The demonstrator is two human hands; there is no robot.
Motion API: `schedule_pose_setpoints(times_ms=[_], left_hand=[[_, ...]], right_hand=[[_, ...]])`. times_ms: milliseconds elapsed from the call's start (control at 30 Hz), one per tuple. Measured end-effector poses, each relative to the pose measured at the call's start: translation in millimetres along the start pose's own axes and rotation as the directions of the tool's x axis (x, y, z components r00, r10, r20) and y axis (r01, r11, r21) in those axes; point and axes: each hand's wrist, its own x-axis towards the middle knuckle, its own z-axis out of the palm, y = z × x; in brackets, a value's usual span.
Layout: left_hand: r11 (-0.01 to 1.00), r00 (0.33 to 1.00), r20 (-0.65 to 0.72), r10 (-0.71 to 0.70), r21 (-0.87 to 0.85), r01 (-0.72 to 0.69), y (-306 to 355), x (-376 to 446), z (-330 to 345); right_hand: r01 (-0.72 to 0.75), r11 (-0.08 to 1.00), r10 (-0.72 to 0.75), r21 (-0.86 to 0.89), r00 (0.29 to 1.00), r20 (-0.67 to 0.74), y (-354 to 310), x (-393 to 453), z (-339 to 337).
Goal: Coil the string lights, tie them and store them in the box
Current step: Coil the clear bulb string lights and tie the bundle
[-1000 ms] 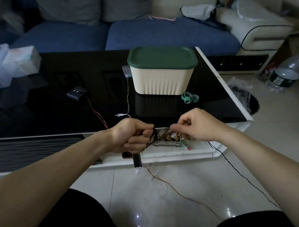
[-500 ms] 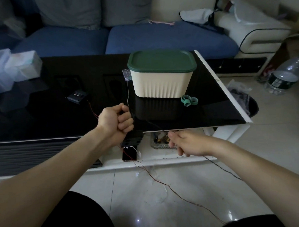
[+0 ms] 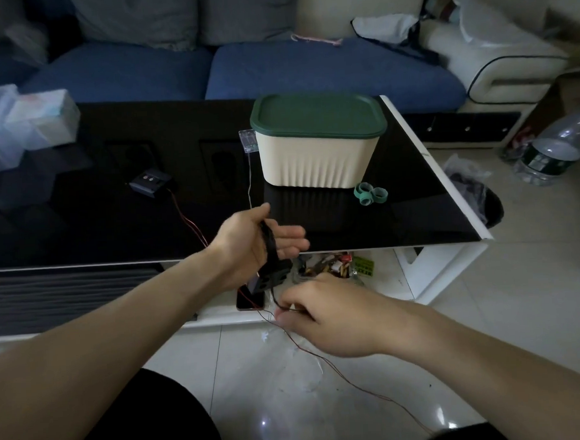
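- Since half a second ago, the left hand has been opening from a fist into a spread palm, and the right hand has been swinging in beneath it.
- At far left, pale plastic containers are sitting on the black desk.
- A small dark battery box is lying on the desk, its red wire trailing toward the near edge.
- The left hand is hovering over the desk's near edge with fingers extended, and a coil of black string lights is hanging looped across its palm.
- Below, the right hand is pinching the black strand near the floor.
- The cream box with its green lid closed is standing on the desk behind the hands.
- Green ties are lying just beside the box's right front corner.
- A clear bottle is resting on the floor at far right.
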Motion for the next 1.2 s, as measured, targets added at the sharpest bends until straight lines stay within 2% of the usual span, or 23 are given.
schedule_pose_setpoints(times_ms=[100, 167, 233, 300, 367, 467, 567, 800, 900, 1000, 1100, 1200], left_hand=[[0.975, 0.992, 0.084, -0.093, 0.208, 0.074, -9.8, -7.8, 9.8], [0.926, 0.972, 0.161, -0.172, 0.364, 0.103, -15.6, -13.4, 13.9], [0.869, 0.933, 0.259, -0.248, 0.484, 0.097, -18.5, -17.3, 15.6], [0.843, 0.902, 0.324, -0.284, 0.533, 0.074, -19.1, -16.3, 14.7], [0.83, 0.884, 0.342, -0.319, 0.551, 0.086, -18.3, -12.6, 11.5], [0.807, 0.869, 0.367, -0.331, 0.588, 0.059, -16.2, -11.4, 7.1], [0.795, 0.873, 0.391, -0.291, 0.607, -0.007, -14.5, -11.2, 0.8], [0.943, 0.924, 0.337, -0.183, 0.327, 0.067, -5.3, -9.2, -6.1], [0.993, 0.968, 0.245, -0.052, 0.115, 0.024, 1.8, -8.6, -6.9], [0.996, 0.992, 0.103, 0.076, -0.053, -0.071, 6.7, -3.7, -10.1], [0.985, 0.987, -0.01, 0.158, -0.062, -0.159, 8.4, 0.3, -12.9], [0.981, 0.98, -0.066, 0.189, -0.033, -0.192, 8.9, 2.3, -14.5]], right_hand=[[0.074, 0.996, -0.067, 0.056, 0.99, -0.127, 0.6, -2.4, -8.8], [0.108, 0.994, -0.112, -0.029, 0.948, -0.298, 9.4, -2.1, -14.8], [0.077, 0.99, -0.121, -0.117, 0.889, -0.441, 22.2, -1.2, -20.6], [0.027, 0.994, -0.076, -0.103, 0.861, -0.503, 34.9, -0.7, -25.8], [-0.031, 1.0, 0.025, -0.003, 0.858, -0.513, 46.1, -0.7, -31.2], [-0.1, 0.981, 0.164, 0.164, 0.879, -0.447, 59.6, -2.5, -38.5], [-0.149, 0.968, 0.211, 0.2, 0.918, -0.337, 73.3, -4.0, -41.9], [-0.323, 0.925, 0.36, 0.2, 0.914, -0.187, 104.1, -11.0, -45.4], [-0.398, 0.902, 0.419, 0.168, 0.9, -0.12, 115.3, -12.3, -44.8], [-0.455, 0.879, 0.465, 0.145, 0.884, -0.048, 119.5, -14.6, -44.5], [-0.475, 0.864, 0.485, 0.17, 0.874, -0.021, 118.6, -14.3, -43.1], [-0.45, 0.882, 0.453, 0.142, 0.891, 0.014, 110.2, -11.0, -38.9]])
